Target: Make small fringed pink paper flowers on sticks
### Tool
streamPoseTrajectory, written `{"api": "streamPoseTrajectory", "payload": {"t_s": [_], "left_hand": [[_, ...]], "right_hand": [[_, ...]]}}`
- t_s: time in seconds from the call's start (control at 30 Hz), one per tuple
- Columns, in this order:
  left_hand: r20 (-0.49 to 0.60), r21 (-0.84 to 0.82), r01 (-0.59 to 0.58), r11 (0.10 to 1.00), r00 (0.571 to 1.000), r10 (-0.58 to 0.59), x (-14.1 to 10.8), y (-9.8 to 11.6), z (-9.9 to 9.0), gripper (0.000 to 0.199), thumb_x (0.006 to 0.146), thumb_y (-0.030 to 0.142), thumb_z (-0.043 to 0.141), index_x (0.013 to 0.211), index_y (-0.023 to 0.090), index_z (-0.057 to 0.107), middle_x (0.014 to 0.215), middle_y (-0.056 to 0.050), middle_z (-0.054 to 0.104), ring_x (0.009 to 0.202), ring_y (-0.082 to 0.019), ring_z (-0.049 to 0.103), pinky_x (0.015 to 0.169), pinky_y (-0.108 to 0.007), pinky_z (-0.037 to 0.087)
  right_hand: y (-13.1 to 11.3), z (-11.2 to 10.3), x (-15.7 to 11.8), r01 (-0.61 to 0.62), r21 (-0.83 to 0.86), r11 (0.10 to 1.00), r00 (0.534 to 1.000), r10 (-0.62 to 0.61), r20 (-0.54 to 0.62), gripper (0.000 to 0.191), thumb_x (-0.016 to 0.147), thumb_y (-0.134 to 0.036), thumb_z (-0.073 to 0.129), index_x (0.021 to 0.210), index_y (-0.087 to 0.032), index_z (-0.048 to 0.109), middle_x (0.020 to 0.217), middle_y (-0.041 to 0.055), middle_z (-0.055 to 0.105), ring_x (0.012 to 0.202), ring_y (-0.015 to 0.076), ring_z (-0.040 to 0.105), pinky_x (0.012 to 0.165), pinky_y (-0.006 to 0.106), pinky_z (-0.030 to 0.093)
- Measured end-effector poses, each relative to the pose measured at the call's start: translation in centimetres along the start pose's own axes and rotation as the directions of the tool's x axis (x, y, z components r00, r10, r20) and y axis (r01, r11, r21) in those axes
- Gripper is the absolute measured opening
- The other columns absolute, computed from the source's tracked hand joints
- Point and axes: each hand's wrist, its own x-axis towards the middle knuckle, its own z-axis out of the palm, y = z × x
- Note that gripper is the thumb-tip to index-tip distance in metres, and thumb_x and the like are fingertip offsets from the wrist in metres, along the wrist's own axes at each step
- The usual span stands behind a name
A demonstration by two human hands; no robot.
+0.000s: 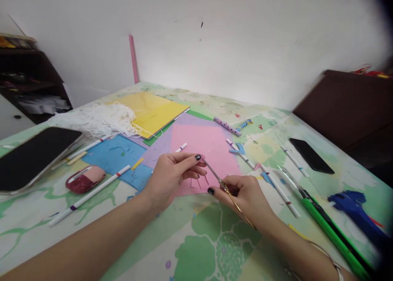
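Note:
My right hand (245,195) grips a small pair of scissors (226,186) with gold handles and thin silver blades pointing up and left. My left hand (175,172) is pinched, thumb against fingers, at the tips of the blades. A tiny pinkish scrap seems to show at its fingertips, too small to make out surely. Beneath both hands lies a pink paper sheet (199,139) with several cut lines near its front edge. It rests on purple paper (156,150), with blue paper (123,158) to the left.
White string (101,119) lies heaped beside a yellow pad (156,113). Two phones (37,158) flank the work. A red-and-pink case (86,178) and several white markers (98,191) lie around. At right are a green cutter (328,227) and a blue tool (356,211).

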Motion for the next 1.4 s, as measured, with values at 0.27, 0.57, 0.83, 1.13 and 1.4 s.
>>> {"api": "streamPoseTrajectory", "payload": {"t_s": [0.27, 0.57, 0.83, 1.13, 1.4], "left_hand": [[-0.007, 0.012, 0.000, 1.000, 1.000, 0.000, -0.07, 0.06, 0.11, 0.009, 0.072, 0.020, 0.069, 0.074, 0.011, 0.072, 0.072, -0.006, 0.071, 0.061, -0.010, 0.065, 0.054, -0.016, 0.047], [0.000, 0.023, 0.003, 1.000, 1.000, -0.003, 0.00, -0.01, -0.05, 0.011, 0.073, 0.021, 0.068, 0.075, 0.011, 0.071, 0.073, -0.006, 0.070, 0.062, -0.010, 0.065, 0.055, -0.017, 0.047], [-0.001, 0.030, 0.019, 0.999, 1.000, -0.019, -0.02, 0.02, 0.02, 0.010, 0.073, 0.021, 0.068, 0.075, 0.011, 0.071, 0.073, -0.007, 0.071, 0.062, -0.011, 0.065, 0.055, -0.018, 0.048], [-0.006, 0.042, 0.023, 0.999, 1.000, -0.023, 0.02, 0.02, -0.11, 0.010, 0.073, 0.021, 0.067, 0.073, 0.012, 0.071, 0.074, -0.007, 0.070, 0.062, -0.012, 0.065, 0.057, -0.019, 0.049], [-0.001, 0.024, 0.030, 0.999, 1.000, -0.030, 0.09, -0.02, -0.09, 0.009, 0.073, 0.020, 0.067, 0.072, 0.011, 0.070, 0.073, -0.006, 0.070, 0.061, -0.011, 0.065, 0.055, -0.018, 0.048]], "right_hand": [[-0.14, -0.14, 0.03, 0.036, -0.028, 0.999, 0.999, -0.036, -0.012, 0.049, 0.073, -0.045, 0.059, 0.048, -0.018, 0.028, 0.048, -0.0061, 0.020, 0.049, 0.0073, 0.018, 0.044, 0.023, 0.015], [-0.05, -0.14, 0.06, 0.037, -0.071, 0.997, 0.999, -0.037, -0.012, 0.048, 0.073, -0.046, 0.058, 0.048, -0.018, 0.030, 0.047, -0.0059, 0.021, 0.048, 0.0071, 0.020, 0.043, 0.022, 0.016], [-0.07, -0.18, 0.13, 0.067, -0.068, 0.995, 0.997, -0.069, -0.032, 0.048, 0.072, -0.044, 0.059, 0.046, -0.018, 0.028, 0.047, -0.0062, 0.020, 0.047, 0.0068, 0.019, 0.043, 0.022, 0.015], [-0.17, -0.29, 0.18, 0.079, -0.101, 0.992, 0.996, -0.082, -0.028, 0.048, 0.074, -0.045, 0.058, 0.046, -0.018, 0.030, 0.045, -0.0063, 0.022, 0.046, 0.0069, 0.019, 0.043, 0.023, 0.015], [-0.11, -0.27, 0.16, 0.061, -0.100, 0.993, 0.997, -0.065, -0.031, 0.048, 0.072, -0.046, 0.059, 0.046, -0.018, 0.031, 0.045, -0.0063, 0.022, 0.047, 0.0070, 0.020, 0.043, 0.023, 0.016]]}}
